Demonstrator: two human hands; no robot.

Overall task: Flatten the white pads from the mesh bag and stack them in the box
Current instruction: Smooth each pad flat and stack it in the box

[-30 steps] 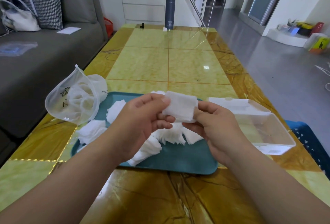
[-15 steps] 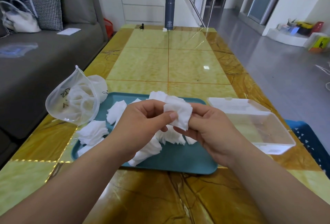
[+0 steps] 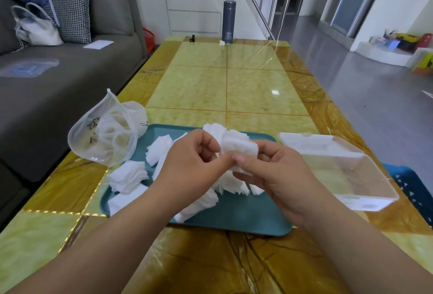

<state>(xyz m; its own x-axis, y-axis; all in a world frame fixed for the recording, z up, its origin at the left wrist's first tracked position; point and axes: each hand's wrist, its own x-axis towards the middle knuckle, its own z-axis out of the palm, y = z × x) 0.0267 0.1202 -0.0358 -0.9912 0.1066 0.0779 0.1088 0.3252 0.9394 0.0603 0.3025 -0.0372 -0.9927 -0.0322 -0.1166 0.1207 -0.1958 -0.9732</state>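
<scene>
Both hands are holding one small white cotton pad (image 3: 239, 148) in the air above the teal plastic tray (image 3: 246, 211). The left hand (image 3: 194, 165) is pinching the pad's lower left edge between thumb and forefinger, and its other fingers are curling loosely into the palm. The right hand (image 3: 278, 172) is gripping the pad's right side, with the thumb lying on the front and the fingers bending behind it. The two thumbs are nearly touching each other under the pad. The pad itself is looking thick and folded over, not flat.

More loose white pads (image 3: 128, 174) are lying in untidy heaps on the tray, under and to the left of the hands. The translucent white mesh bag (image 3: 103, 137) is standing open at the tray's far left corner, partly on the yellow-green marble-patterned table (image 3: 225, 92), and some white material is showing inside it. The clear rectangular plastic box (image 3: 365, 176) is sitting on the table just beside the tray's right edge, with its lid open behind it.

One second ago the hands were stretching the same pad out as a flat rectangle between them, a little apart. Half a second ago it was already hanging crumpled from the fingertips. Now the hands are standing closer together and the pad is bunched between them. The bag, the tray and the box are staying where they were.
</scene>
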